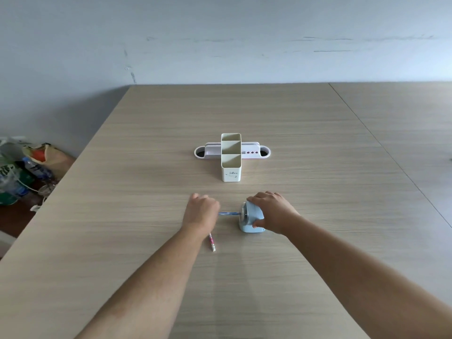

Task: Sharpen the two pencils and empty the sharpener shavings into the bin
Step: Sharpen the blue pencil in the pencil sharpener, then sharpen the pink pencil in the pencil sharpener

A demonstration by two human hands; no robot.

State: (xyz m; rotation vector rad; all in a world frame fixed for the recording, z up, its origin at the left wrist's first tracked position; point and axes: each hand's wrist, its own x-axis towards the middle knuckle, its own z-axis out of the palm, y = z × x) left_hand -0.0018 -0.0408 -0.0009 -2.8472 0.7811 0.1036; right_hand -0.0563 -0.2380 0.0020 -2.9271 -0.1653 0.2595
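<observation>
A light blue desk sharpener [249, 222] stands on the wooden table [146, 155]. My right hand [272, 211] rests over its top and right side, gripping it. A blue pencil [228, 213] lies level between the hands, its right end in the sharpener's front opening. My left hand [201, 212] is closed around the pencil's left end. A pink-and-white pencil [211, 242] lies on the table beneath my left wrist, partly hidden, with its end pointing toward me.
A cream divided pen holder [231, 167] stands beyond the hands, with a white and lilac desk organiser [254, 150] behind it. Bags and bottles [27, 167] lie on the floor past the table's left edge. A second table [403, 123] adjoins at right.
</observation>
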